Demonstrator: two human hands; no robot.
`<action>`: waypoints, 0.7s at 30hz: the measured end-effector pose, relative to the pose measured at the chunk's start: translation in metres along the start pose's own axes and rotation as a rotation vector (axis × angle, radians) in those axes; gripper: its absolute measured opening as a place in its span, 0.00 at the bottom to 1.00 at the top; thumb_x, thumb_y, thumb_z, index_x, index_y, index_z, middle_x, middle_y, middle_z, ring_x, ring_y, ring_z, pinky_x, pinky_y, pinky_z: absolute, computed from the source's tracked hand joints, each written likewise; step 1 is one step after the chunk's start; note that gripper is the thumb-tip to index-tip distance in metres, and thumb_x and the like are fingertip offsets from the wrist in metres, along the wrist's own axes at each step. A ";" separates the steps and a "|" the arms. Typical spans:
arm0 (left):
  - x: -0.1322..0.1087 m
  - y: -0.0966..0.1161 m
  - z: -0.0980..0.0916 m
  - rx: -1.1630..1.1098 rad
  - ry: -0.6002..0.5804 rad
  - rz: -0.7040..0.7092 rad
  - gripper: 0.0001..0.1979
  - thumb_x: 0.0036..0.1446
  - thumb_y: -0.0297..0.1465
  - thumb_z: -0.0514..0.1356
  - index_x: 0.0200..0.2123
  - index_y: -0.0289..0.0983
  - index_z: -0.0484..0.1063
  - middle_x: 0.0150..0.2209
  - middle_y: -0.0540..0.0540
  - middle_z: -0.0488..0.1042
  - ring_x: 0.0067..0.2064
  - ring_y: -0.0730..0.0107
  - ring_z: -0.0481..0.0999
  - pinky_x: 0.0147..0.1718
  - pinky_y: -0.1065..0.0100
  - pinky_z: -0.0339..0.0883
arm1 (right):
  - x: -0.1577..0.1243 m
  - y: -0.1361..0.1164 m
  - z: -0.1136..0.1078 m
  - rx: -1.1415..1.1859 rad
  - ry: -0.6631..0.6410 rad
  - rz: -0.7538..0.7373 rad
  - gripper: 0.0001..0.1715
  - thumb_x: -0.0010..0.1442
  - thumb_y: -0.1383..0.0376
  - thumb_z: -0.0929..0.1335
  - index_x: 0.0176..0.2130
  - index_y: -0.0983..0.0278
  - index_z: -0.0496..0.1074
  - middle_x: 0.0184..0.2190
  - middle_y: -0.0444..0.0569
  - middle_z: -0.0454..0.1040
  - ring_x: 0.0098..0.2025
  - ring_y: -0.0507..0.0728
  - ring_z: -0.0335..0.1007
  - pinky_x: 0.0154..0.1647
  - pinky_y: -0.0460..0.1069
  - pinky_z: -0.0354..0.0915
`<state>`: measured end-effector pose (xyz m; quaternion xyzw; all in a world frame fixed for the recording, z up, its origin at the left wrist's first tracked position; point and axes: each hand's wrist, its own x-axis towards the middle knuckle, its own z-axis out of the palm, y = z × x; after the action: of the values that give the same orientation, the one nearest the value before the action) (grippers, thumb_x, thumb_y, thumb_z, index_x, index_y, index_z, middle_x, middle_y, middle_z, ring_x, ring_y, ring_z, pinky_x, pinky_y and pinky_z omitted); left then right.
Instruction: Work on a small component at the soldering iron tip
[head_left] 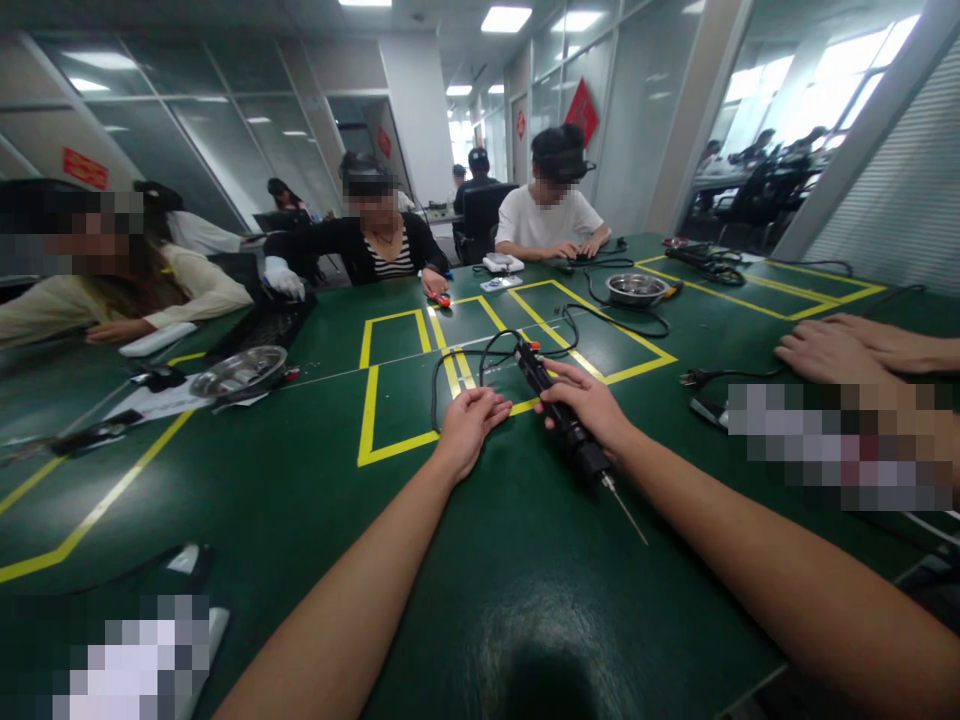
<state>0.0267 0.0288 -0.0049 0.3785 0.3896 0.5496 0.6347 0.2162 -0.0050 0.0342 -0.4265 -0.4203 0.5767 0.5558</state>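
My right hand (589, 405) is wrapped round a black electric screwdriver (559, 410) just right of the middle of the green table (315, 540). The tool lies slanted, its long thin bit (626, 512) pointing back toward me and to the right. From its far end a black cord (435, 385) loops out over the table behind my left hand. My left hand (471, 425) rests on its side on the table, left of the screwdriver and apart from it. Its fingers are loosely bent, pointing right, and I see nothing held in them.
Yellow tape (367, 420) marks rectangles on the table. Metal bowls stand at left (240, 372) and far right (636, 290). A co-worker's hands (840, 345) lie at the right, near a cord plug (691, 377). Other people sit across the table. A blurred-out object (135, 660) lies near left.
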 end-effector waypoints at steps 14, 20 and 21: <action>-0.009 0.002 0.001 0.282 -0.114 0.085 0.07 0.60 0.23 0.63 0.41 0.31 0.69 0.32 0.45 0.77 0.36 0.67 0.83 0.39 0.67 0.77 | 0.034 0.006 -0.037 0.242 0.271 0.167 0.31 0.52 0.77 0.69 0.55 0.63 0.65 0.29 0.46 0.74 0.25 0.55 0.75 0.17 0.44 0.71; -0.011 -0.002 0.004 0.362 -0.148 0.103 0.04 0.65 0.25 0.58 0.42 0.32 0.70 0.34 0.43 0.78 0.38 0.67 0.83 0.42 0.63 0.78 | 0.036 0.007 -0.037 0.233 0.206 0.156 0.30 0.51 0.77 0.70 0.53 0.64 0.66 0.30 0.50 0.75 0.28 0.58 0.78 0.18 0.45 0.72; -0.011 -0.002 0.004 0.378 -0.146 0.108 0.04 0.65 0.25 0.58 0.43 0.32 0.70 0.35 0.43 0.78 0.39 0.67 0.83 0.43 0.63 0.77 | 0.037 0.006 -0.036 0.251 0.217 0.166 0.29 0.52 0.77 0.69 0.53 0.64 0.65 0.30 0.50 0.75 0.28 0.57 0.77 0.18 0.45 0.72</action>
<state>0.0304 0.0179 -0.0044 0.5500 0.4178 0.4710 0.5487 0.2485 0.0318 0.0167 -0.4470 -0.2460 0.6189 0.5972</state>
